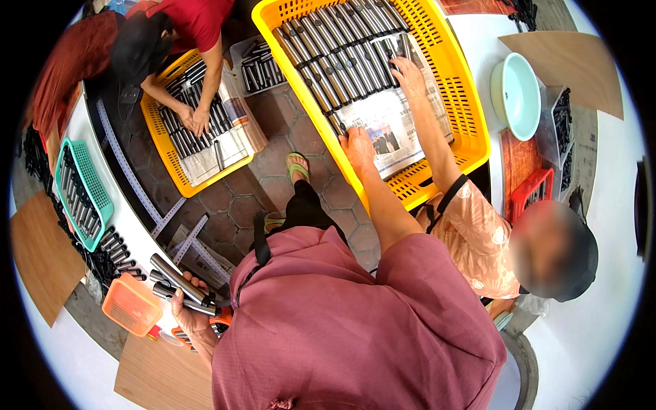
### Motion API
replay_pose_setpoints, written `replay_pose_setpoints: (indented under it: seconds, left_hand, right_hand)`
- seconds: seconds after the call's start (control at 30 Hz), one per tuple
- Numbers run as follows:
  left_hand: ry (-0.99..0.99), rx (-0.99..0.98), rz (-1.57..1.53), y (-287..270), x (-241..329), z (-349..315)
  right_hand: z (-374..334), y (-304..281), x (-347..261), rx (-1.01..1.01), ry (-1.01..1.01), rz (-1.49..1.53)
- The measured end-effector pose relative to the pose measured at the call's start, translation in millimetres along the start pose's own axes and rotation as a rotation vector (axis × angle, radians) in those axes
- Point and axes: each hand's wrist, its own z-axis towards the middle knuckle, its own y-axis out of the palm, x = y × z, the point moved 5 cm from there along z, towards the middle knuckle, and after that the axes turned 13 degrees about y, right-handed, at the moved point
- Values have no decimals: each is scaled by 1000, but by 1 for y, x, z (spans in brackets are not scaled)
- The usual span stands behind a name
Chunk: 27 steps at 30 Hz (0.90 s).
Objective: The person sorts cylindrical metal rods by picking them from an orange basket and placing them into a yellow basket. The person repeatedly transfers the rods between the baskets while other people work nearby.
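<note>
My left hand point(188, 311) is wrapped round several shiny metal tubes point(179, 281) with black fittings, held at my left side. My right hand point(359, 150) reaches into the near left side of a large yellow basket point(465, 109). Its fingers pinch the end of a metal tube point(335, 123) at the edge of the lower row. Rows of similar tubes point(345, 72) lie side by side in the basket, partly over printed newspaper point(400, 140). Beside me, another person's hand point(410, 78) touches a tube at the right end of the rows.
A person in red bends over a smaller yellow basket point(181, 179) of tubes at the far left. A green basket point(102, 198) of tubes and an orange basket point(133, 307) stand left. Right are a pale green basin point(516, 96) and a red basket point(533, 188).
</note>
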Motion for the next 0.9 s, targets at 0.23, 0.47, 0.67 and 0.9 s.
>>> replay_pose_setpoints:
  seconds: [0.23, 0.47, 0.67, 0.9]
  left_hand:
    - [-6, -56, -11, 2, -1, -2]
    - [-16, -41, -17, 8, -7, -4]
    - [-20, -61, -64, 4, -11, -7]
    - [-23, -32, -44, 2, -16, -12]
  right_hand:
    - [-9, -8, -1, 15, -11, -5]
    - [-2, -8, -4, 4, -85, 44]
    - [-2, 3, 13, -97, 9, -5]
    - [0, 12, 10, 13, -84, -112]
